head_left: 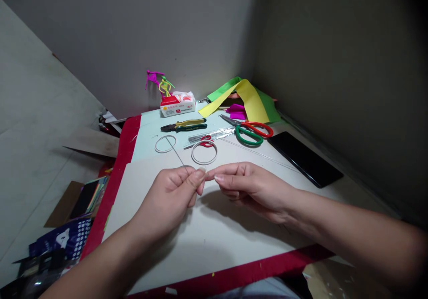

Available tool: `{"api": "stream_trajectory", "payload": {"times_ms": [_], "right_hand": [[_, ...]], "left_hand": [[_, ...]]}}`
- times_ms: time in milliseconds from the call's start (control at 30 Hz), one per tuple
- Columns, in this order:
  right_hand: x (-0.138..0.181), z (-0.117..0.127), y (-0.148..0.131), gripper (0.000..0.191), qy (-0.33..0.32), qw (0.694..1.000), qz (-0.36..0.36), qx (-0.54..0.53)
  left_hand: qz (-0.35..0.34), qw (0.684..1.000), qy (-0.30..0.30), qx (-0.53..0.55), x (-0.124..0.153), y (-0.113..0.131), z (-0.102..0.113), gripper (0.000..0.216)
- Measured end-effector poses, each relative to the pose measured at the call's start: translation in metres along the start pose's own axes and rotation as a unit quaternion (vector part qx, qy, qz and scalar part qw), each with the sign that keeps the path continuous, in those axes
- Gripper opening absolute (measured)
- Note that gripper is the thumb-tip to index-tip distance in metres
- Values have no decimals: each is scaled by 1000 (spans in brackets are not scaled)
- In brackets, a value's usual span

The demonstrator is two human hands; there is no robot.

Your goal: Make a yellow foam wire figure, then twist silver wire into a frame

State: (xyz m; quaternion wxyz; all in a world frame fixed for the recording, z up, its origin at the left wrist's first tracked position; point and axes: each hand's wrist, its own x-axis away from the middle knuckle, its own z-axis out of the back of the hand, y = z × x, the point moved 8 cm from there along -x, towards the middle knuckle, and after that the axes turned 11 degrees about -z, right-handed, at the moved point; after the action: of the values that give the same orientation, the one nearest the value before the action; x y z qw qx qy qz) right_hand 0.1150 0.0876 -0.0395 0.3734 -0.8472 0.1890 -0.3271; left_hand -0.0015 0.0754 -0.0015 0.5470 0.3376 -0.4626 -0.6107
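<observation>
Nearest, a left hand (pixel 169 201), thumb and fingertips pinched tight on a thin steel wire (pixel 176 152), the wire rising away over a white card sheet (pixel 200 250). Just beside it, a right hand (pixel 254 189), fingertips (pixel 219 178) narrowly closed against the left thumb, any hold too small to tell. Farther along the red-edged tabletop (pixel 115 174), a wire ring (pixel 165 143), a second wire ring (pixel 204 152), a bundle of straight wires (pixel 210 134), green-handled pliers (pixel 190 127), scissors with green and red handles (pixel 249 143) and a black smartphone (pixel 304 158). Beyond, a tissue packet (pixel 178 105), a twisted magenta-and-yellow figure (pixel 160 84) and yellow and green paper strips (pixel 244 102), against grey walls (pixel 133 35) meeting in a corner.
</observation>
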Motion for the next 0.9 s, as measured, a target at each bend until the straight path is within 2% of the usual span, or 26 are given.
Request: {"api": "stream_trajectory", "payload": {"times_ms": [133,200,300,367,433,500,567,633,700,900], "right_hand": [[1,6,-8,22,47,995,84,20],[7,6,-17,19,76,983,151,76],[24,-2,-38,13,114,931,289,193],[31,-7,-45,12,121,906,332,231],[26,-5,-44,10,106,925,298,210],[13,0,-33,15,64,964,206,155],[4,-1,-22,25,0,988,118,97],[0,-4,-14,28,-56,995,53,63],[-1,-6,-10,26,-91,995,17,46],[0,-5,-5,21,-118,992,-18,29]], "left_hand": [[-8,999,-15,33,1,-1,-1,38],[-14,998,-27,53,2,-1,-3,39],[-29,996,-45,70,3,3,-4,40],[-39,996,-48,69,4,5,-5,40],[-40,997,-40,60,6,6,-4,39],[-36,998,-25,48,6,6,-3,38],[-40,998,-15,37,7,7,-4,38],[-55,998,-18,28,8,10,-6,38],[-75,997,-29,14,8,14,-7,37],[-164,982,-6,-90,9,29,-3,29]]}}
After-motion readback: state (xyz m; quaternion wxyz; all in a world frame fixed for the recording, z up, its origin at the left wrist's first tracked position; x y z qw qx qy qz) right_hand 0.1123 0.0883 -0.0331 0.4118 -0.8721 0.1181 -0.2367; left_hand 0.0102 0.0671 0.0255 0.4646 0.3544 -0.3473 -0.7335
